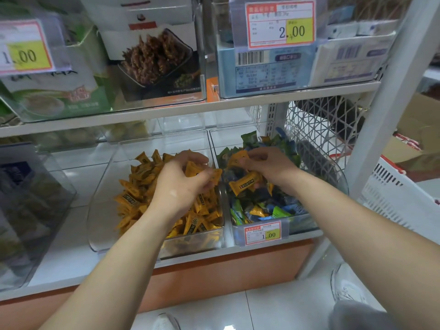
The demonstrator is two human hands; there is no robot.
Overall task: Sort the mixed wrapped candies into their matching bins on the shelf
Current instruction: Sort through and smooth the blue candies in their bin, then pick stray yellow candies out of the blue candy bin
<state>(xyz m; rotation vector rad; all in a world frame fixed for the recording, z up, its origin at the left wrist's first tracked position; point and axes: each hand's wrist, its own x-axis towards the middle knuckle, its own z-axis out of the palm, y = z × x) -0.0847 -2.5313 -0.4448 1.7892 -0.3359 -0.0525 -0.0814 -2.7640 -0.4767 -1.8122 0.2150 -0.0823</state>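
Two clear bins stand side by side on the lower shelf. The left bin (102, 234) holds a heap of orange wrapped candies (140, 184). The right bin (316, 225) holds a mix of green, blue and orange candies (266, 208). My left hand (183, 182) hovers over the left bin's right side, its fingers curled round several orange candies (192, 170). My right hand (269, 165) is over the right bin and pinches an orange candy (238, 156) at its fingertips; another orange candy (245, 183) lies just below the palm.
A price tag (263, 233) hangs on the right bin's front. The upper shelf (190, 111) carries clear bins of boxed snacks close above my hands. A white wire basket (321, 129) sits behind right, a white crate (400, 198) beside the shelf post (390, 96). Another clear bin (31, 198) stands left.
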